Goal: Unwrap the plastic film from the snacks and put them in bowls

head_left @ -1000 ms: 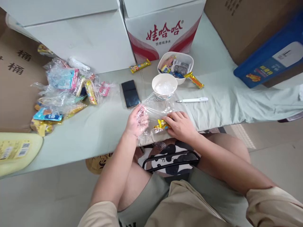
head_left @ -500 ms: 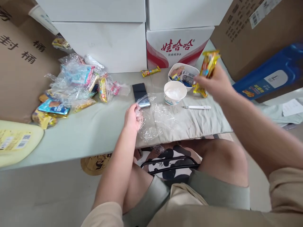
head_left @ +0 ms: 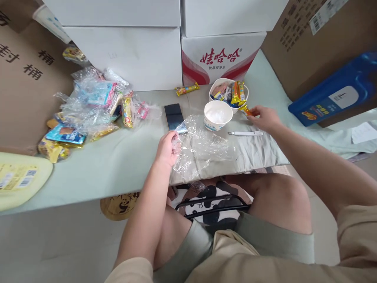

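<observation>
My left hand (head_left: pixel 168 149) is closed on the edge of a crumpled clear plastic bag (head_left: pixel 200 153), which lies spread over the table in front of me. My right hand (head_left: pixel 264 118) pinches the end of a yellow snack packet (head_left: pixel 244 111) at the right rim of a white bowl (head_left: pixel 212 91). Inside that bowl are several wrapped snacks, with yellow packets (head_left: pixel 238 92) on top. A white paper cup (head_left: pixel 218 122) with something clear and whitish in it stands just before the bowl. Below and to the right lies a white utility knife (head_left: pixel 245 133).
A phone (head_left: pixel 173 116) lies beyond my left hand, and a single yellow snack packet (head_left: pixel 187 89) sits near the white boxes (head_left: pixel 123 59). Wrapped snacks and plastic (head_left: pixel 94 106) are heaped at left. A blue bottle (head_left: pixel 335 92) leans at right; a pale yellow container (head_left: pixel 23 177) is at left.
My right hand has come down from above the bowl's right side. Yellow packets it was holding now rest in the bowl. The plastic bag is spread wider to the right.
</observation>
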A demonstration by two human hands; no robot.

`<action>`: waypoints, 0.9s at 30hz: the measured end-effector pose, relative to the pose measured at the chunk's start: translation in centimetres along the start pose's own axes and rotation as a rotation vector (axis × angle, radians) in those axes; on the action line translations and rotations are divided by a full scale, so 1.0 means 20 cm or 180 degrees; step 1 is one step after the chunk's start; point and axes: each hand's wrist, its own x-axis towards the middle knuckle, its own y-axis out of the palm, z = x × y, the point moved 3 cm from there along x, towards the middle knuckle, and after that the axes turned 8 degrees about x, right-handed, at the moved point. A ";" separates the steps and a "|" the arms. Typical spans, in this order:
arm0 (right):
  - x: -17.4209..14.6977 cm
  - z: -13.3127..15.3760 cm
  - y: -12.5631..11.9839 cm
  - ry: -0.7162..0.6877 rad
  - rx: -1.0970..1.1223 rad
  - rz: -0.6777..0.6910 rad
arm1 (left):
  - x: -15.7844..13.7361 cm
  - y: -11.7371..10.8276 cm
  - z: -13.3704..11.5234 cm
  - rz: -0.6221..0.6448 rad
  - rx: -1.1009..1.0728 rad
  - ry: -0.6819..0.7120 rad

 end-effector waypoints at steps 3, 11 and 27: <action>0.03 0.07 -0.04 0.0102 0.0298 -0.0319 | -0.01 0.01 0.00 0.0043 0.0106 0.0019; 0.25 0.50 -0.14 0.0365 0.0973 -0.0422 | 0.00 0.02 -0.02 -0.0114 0.0515 -0.0019; -0.76 0.31 0.40 -0.2252 -0.0654 0.1214 | -0.25 -0.08 0.07 0.0777 0.5055 0.2692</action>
